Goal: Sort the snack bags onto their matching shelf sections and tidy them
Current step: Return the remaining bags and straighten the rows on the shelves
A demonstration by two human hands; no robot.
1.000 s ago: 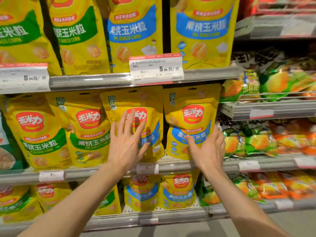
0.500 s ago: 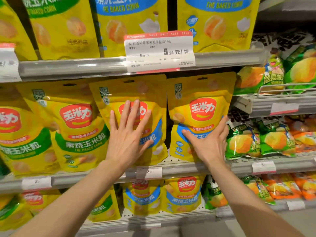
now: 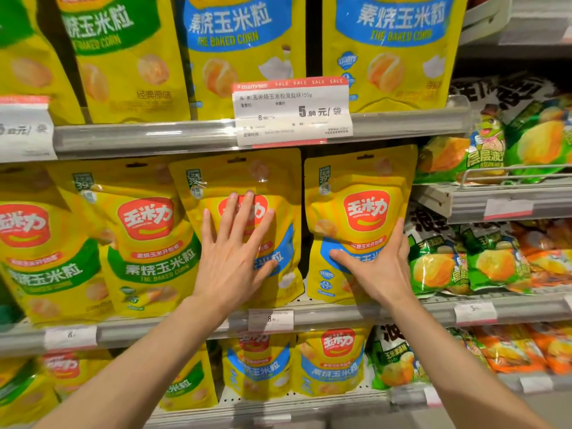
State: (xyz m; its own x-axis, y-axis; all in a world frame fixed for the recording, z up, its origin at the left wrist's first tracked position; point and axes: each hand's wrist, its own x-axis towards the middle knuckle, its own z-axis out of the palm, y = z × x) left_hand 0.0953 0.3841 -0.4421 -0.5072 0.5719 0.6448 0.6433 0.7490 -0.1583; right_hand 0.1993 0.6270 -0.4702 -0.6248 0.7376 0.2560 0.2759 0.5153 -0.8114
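— Bare forearms come up from the bottom corners of the view, both stretched toward the middle shelf (image 3: 340, 314). How do the hands lie?

— Left hand (image 3: 235, 258) is flat, palm forward, on the left blue-banded bag (image 3: 272, 181); its fingers (image 3: 227, 215) are straight and spread apart, tips over the red logo, thumb out toward the blue band. They press, nothing curled round the pack.

— And the right hand (image 3: 376, 267)?

— It lies against the lower right part of the right blue-banded bag (image 3: 359, 193). Thumb points left across the blue band, and the fingers run up along the bag's right edge, straight and close together. I cannot tell whether they reach behind it.

— Where do the bags stand?

— Both upright on the middle shelf, side by side with a dark gap between them. Left of them stand green-banded bags (image 3: 148, 243); to the right are green chip bags (image 3: 439, 264).

— Further back?

— A sale price tag (image 3: 292, 111) on the upper shelf rail (image 3: 139, 136), with bigger yellow bags (image 3: 390, 51) above it.
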